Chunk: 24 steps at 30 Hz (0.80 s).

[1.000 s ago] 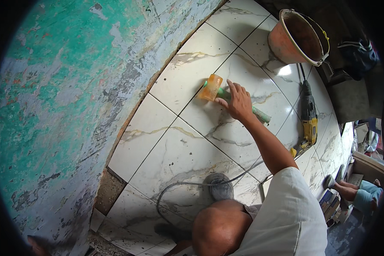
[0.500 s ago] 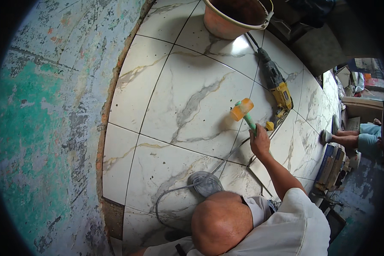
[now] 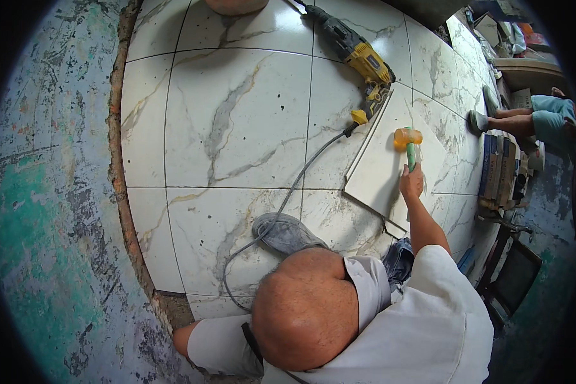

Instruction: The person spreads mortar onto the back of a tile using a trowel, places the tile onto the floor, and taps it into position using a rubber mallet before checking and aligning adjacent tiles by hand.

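My right hand [image 3: 411,181] is wrapped round the green handle of a mallet [image 3: 408,137] with a see-through orange head. The mallet is over a loose white tile [image 3: 381,176], which lies askew across the tiled floor; whether the head touches it I cannot tell. Beyond the tile's far left edge lies a yellow and black power drill [image 3: 358,54]. Its grey cable [image 3: 307,168] runs back past a dusty grey shoe [image 3: 285,232]. Only a bit of my left arm [image 3: 182,339] shows at the lower left, near the wall; the hand is hidden.
A worn wall [image 3: 51,160] with peeling green and grey paint rises on the left. The bottom of a bucket [image 3: 237,5] shows at the far edge. To the right are another person's legs [image 3: 525,121], stacked boxes [image 3: 499,166] and a dark framed object [image 3: 515,278].
My view has shifted right and nearer. My right hand has brought the mallet from over the laid floor tiles to over the loose tile. The bucket has mostly left the picture.
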Tool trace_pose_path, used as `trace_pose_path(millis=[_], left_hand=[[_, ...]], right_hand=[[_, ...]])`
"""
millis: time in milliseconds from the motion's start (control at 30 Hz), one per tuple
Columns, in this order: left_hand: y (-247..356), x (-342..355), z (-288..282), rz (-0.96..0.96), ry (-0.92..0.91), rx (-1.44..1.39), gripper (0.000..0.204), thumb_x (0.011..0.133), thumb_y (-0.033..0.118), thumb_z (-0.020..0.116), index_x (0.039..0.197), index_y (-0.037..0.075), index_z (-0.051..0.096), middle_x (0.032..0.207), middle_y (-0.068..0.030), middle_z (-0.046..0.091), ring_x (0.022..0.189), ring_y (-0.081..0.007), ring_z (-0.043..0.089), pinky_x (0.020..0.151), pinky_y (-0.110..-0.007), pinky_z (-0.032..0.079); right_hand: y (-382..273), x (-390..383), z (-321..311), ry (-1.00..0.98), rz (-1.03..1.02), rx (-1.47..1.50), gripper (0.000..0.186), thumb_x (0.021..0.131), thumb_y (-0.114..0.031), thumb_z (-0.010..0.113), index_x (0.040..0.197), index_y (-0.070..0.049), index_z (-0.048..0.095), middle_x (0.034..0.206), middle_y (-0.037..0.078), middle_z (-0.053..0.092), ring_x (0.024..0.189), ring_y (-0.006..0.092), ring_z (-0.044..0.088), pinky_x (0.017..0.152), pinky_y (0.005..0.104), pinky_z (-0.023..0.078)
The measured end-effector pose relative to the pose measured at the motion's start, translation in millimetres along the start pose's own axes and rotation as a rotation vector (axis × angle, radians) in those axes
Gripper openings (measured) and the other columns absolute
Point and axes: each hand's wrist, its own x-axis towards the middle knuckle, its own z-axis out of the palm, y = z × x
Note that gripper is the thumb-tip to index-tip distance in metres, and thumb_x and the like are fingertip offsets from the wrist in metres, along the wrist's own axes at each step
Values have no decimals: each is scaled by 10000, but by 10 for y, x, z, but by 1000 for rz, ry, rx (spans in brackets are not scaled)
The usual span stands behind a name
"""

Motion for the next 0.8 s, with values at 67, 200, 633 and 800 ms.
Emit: trace_pose_path(millis=[67, 200, 633, 800], left_hand=[[8, 6, -13, -45, 6, 6, 824, 904, 701, 489, 1466, 100, 448, 1454, -163, 517, 1336, -498, 456, 1018, -747, 323], [-12, 45, -49, -38, 5, -33, 882, 876, 727, 503, 1520, 137, 391, 1486, -158, 485, 1339, -478, 457, 1016, -729, 340], [-114, 42, -69, -132, -26, -165, 545, 942, 460, 638, 1322, 77, 564, 1271, -257, 595, 1130, -464, 602, 912, -567, 506], [-196, -76, -47, -91, -18, -137, 580, 921, 488, 664, 1336, 93, 573, 1249, -287, 618, 1088, -474, 629, 907, -559, 522]], right_hand=[[182, 87, 113, -18, 8, 32, 392, 974, -309, 595, 1241, -27, 539, 1116, 248, 664, 1066, 450, 624, 902, 520, 478], [317, 138, 232, -40, -57, 77, 451, 971, -312, 602, 1314, -31, 518, 1192, 265, 626, 1124, 458, 585, 974, 520, 449], [-2541, 24, -6, 130, -809, 501, 151, 977, -112, 547, 1029, -48, 674, 1097, 146, 653, 1045, 342, 587, 931, 423, 457], [-3838, -659, 122, 12, -1107, 444, 387, 820, -417, 803, 843, -68, 637, 1007, 94, 703, 1001, 299, 608, 884, 413, 477]])
